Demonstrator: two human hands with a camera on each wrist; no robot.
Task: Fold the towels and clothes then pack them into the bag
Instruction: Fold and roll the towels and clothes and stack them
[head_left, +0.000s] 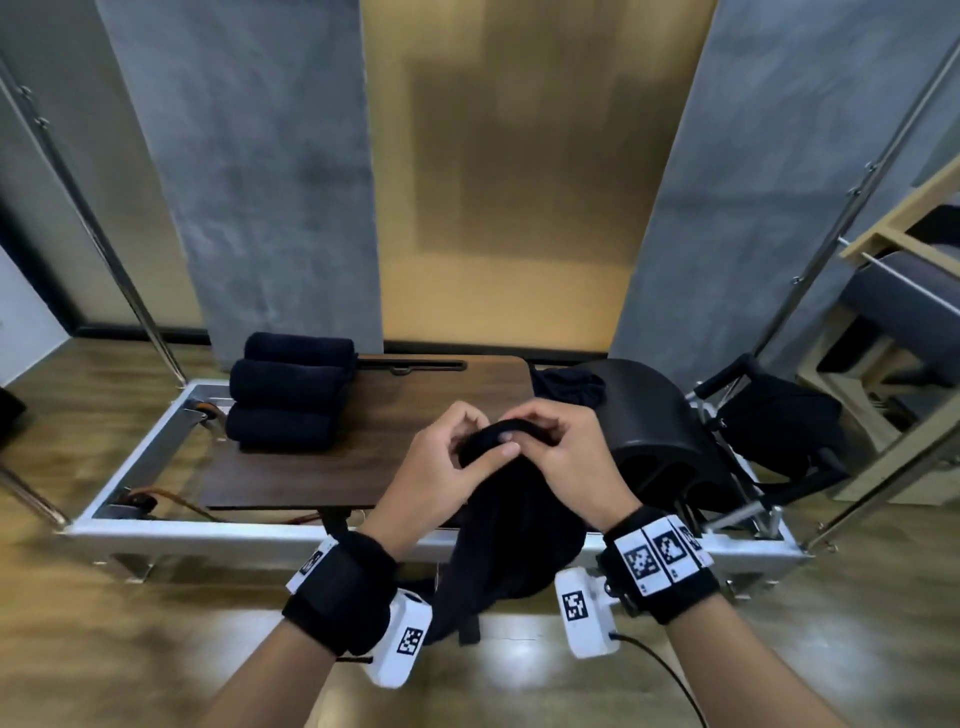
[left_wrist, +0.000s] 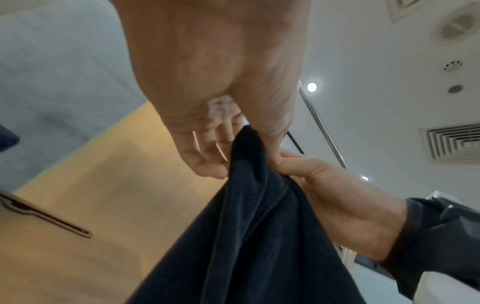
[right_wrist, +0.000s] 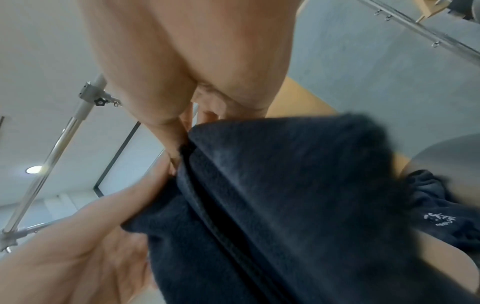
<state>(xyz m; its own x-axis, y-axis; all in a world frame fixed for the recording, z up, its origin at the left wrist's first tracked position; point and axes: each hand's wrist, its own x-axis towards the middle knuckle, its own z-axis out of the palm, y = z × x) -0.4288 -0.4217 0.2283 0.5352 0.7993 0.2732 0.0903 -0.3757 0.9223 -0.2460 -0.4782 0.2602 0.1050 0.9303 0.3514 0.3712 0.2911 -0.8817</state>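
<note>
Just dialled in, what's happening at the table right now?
A person is holding a dark navy terry towel up in front of the brown wooden tabletop. The left hand and right hand pinch its top edge close together, and the rest hangs below the wrists. Three rolled dark towels sit stacked at the table's far left. More dark cloth lies crumpled on the black curved barrel. No bag can be clearly identified.

three rolled towels (head_left: 288, 397) lie stacked on the board's (head_left: 311, 467) left end, barrel (head_left: 670, 431) right.
</note>
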